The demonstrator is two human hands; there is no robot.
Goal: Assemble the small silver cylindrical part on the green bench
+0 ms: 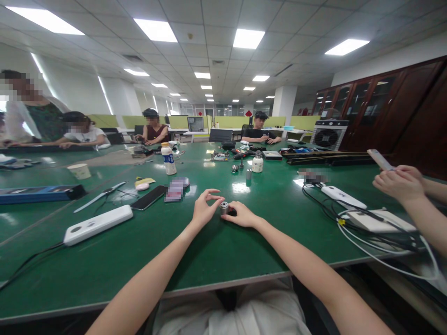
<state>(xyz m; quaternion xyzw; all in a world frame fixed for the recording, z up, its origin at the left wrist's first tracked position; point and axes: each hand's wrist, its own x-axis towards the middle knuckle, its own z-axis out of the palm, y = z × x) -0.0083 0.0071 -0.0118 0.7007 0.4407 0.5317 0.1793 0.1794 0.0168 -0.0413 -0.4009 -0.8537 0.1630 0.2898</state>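
A short silver metal cylinder (224, 209) with a dark recess in its top stands on the green table in front of me. From its right side, my right hand (243, 215) grips it, with the thumb low at the front and the fingers curled behind. My left hand (205, 208) is at the cylinder's upper left edge, thumb and a finger drawn together in a pinch and another finger raised. Whatever those fingertips may hold is too small to make out. Beyond my hands, a slimmer silver cylinder (248, 175) stands upright.
Left are a white power strip (99, 225), a black phone (149, 197) and a labelled bottle (168, 159). A white jar (257, 163) and a circuit board (220, 156) lie farther back. Cables and a white box (380, 220) sit right, near another person's hands (398, 184) holding a phone.
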